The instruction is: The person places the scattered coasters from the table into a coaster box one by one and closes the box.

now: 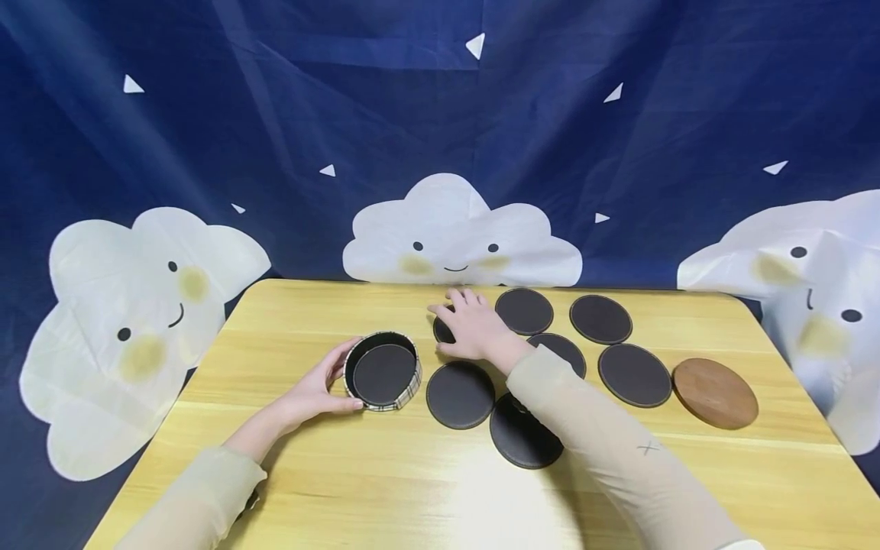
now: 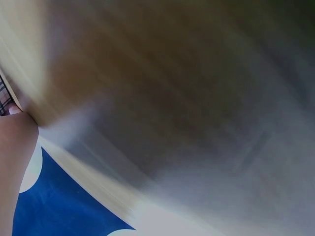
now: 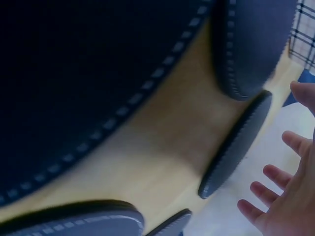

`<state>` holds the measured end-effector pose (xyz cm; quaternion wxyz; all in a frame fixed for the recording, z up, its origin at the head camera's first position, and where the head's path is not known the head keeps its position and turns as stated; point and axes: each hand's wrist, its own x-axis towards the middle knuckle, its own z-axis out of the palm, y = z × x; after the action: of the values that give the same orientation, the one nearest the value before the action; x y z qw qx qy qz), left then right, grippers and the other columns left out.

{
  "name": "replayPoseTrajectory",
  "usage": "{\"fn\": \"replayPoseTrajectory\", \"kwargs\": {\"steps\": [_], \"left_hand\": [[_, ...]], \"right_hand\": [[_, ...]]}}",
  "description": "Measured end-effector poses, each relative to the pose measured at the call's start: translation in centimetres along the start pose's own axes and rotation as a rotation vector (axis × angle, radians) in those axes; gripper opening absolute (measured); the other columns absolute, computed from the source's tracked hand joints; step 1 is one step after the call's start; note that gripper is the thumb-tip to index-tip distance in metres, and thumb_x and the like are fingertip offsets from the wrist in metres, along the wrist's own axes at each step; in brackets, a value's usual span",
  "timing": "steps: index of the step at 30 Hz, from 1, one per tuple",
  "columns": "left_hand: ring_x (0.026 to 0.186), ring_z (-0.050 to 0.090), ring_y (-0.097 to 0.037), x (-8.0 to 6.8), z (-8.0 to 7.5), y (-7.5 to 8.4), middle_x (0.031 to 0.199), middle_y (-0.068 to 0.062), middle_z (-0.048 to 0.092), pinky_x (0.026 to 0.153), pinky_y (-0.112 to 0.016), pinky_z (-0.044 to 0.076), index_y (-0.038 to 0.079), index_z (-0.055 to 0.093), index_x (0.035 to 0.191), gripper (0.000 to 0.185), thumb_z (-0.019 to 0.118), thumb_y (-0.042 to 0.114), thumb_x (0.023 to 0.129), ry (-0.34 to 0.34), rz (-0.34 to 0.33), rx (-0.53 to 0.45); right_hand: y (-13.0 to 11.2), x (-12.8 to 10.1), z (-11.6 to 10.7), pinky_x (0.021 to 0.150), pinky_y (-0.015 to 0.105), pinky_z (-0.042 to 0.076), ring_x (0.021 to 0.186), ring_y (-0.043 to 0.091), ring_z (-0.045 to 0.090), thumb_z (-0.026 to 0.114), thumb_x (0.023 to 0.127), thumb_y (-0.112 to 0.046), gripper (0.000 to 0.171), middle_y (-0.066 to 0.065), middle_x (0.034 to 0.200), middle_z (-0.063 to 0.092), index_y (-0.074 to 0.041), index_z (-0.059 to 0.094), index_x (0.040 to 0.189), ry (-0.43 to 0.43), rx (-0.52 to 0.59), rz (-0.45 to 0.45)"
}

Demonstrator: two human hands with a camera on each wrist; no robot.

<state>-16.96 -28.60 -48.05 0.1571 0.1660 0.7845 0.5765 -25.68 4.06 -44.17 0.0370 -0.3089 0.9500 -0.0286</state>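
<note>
My left hand (image 1: 319,389) grips the side of a round coaster holder (image 1: 411,386), thumb at its front and fingers behind. The holder has a plaid outer wall and a dark inside, with a black disc at its bottom. My right hand (image 1: 474,327) reaches over a black round coaster (image 1: 443,330) at the back, fingers spread, and hides part of it. In the right wrist view the fingers (image 3: 275,176) are spread apart beside stitched coasters. Closest to the holder lies another black coaster (image 1: 460,395); a further coaster (image 1: 524,435) is partly under the right sleeve.
More black coasters lie flat to the right, among them a back coaster (image 1: 525,311), a far coaster (image 1: 600,319) and a nearer coaster (image 1: 635,375). A brown wooden disc (image 1: 715,393) is at the right. The wooden table (image 1: 330,489) ends at a blue cloud-print curtain (image 1: 412,114).
</note>
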Motion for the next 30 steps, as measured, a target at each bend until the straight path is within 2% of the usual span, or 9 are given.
{"fn": "replayPoseTrajectory", "kwargs": {"steps": [11, 19, 30], "left_hand": [[0.156, 0.029, -0.048, 0.0, 0.0, -0.2, 0.17, -0.024, 0.033, 0.111, -0.001, 0.028, 0.009, 0.025, 0.168, 0.11, 0.091, 0.005, 0.08, -0.004, -0.007, -0.017], [0.152, 0.034, -0.048, -0.1, 0.0, 0.1, 0.168, -0.024, 0.035, 0.112, -0.003, 0.03, 0.008, 0.026, 0.168, 0.109, 0.091, 0.005, 0.08, -0.007, 0.01, -0.011], [0.152, 0.036, -0.046, -0.1, 0.0, 0.1, 0.168, -0.024, 0.036, 0.111, -0.003, 0.03, 0.008, 0.026, 0.167, 0.109, 0.091, 0.005, 0.08, -0.007, 0.014, 0.0]], "right_hand": [[0.5, 0.4, 1.3, 0.109, 0.058, 0.043, 0.146, 0.04, 0.039, 0.067, 0.098, -0.055, 0.069, 0.018, 0.16, 0.039, -0.031, 0.046, 0.159, -0.041, 0.024, 0.06], [0.6, 0.7, 1.6, 0.109, 0.062, 0.043, 0.146, 0.04, 0.04, 0.064, 0.098, -0.056, 0.069, 0.018, 0.16, 0.041, -0.034, 0.045, 0.16, -0.068, 0.047, 0.086], [0.9, 1.0, 1.6, 0.104, 0.06, 0.043, 0.141, 0.04, 0.042, 0.071, 0.09, -0.057, 0.07, 0.022, 0.154, 0.046, -0.036, 0.053, 0.154, -0.054, 0.06, 0.1]]}}
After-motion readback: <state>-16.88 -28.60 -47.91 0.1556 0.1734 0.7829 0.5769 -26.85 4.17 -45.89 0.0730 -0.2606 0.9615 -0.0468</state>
